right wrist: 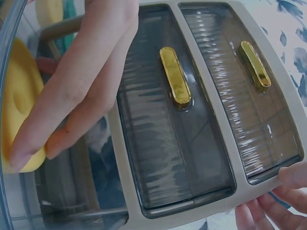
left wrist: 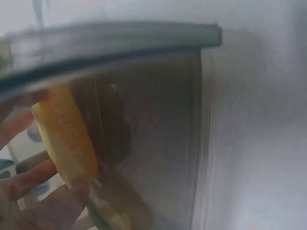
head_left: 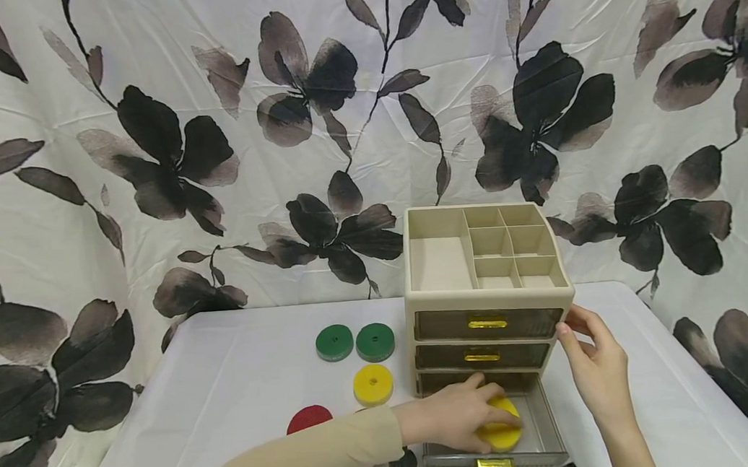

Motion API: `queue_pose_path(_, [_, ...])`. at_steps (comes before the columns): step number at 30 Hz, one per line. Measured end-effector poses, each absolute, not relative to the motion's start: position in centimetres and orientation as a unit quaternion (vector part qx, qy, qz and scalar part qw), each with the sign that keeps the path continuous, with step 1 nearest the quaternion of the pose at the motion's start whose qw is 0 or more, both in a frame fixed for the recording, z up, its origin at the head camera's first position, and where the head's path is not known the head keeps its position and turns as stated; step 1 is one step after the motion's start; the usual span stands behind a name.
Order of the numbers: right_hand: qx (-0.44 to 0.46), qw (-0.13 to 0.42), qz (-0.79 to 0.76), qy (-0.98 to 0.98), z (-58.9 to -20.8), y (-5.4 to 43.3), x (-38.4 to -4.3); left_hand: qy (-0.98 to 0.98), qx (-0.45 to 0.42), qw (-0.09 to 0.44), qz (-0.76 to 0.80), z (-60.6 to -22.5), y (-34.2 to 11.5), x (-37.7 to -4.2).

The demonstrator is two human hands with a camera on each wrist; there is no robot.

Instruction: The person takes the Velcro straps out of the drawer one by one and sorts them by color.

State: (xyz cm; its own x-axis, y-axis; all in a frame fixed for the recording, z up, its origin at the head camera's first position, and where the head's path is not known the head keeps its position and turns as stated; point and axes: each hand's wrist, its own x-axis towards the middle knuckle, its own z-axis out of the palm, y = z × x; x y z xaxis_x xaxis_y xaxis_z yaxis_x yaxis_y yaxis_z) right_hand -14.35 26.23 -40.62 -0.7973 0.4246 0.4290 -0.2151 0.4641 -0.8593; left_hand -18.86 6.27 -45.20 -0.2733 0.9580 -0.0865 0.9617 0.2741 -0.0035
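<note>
A cream drawer organizer (head_left: 491, 297) stands on the white table, its bottom drawer (head_left: 539, 417) pulled out. My left hand (head_left: 455, 414) reaches into that clear drawer and grips a thick yellow disc (head_left: 507, 434). In the left wrist view, raised lettering shows on the rim of the yellow disc (left wrist: 67, 134), seen tilted through the drawer wall. My right hand (head_left: 596, 362) holds the organizer's right front edge; the right wrist view has its thumb (right wrist: 293, 175) on the front frame and the other fingers round the side.
Two green discs (head_left: 334, 343), another yellow disc (head_left: 373, 385) and a red disc (head_left: 309, 417) lie left of the organizer. The two upper drawers (head_left: 487, 325) are closed, with gold handles. A floral cloth (head_left: 355, 155) hangs behind. Small dark objects (head_left: 403, 463) sit beside the open drawer.
</note>
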Motion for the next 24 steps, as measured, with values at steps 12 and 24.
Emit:
queue_pose_path(12, [-0.065, 0.309, 0.511, -0.799, -40.6, 26.4, -14.4, 0.823, 0.560, 0.053, 0.077, -45.2, 4.7, -18.5])
queue_pose_path(24, [-0.067, 0.308, 0.510, -0.800, -40.5, 26.3, -14.3, 0.854, 0.470, 0.107, 0.195, -44.6, 3.4, -17.7])
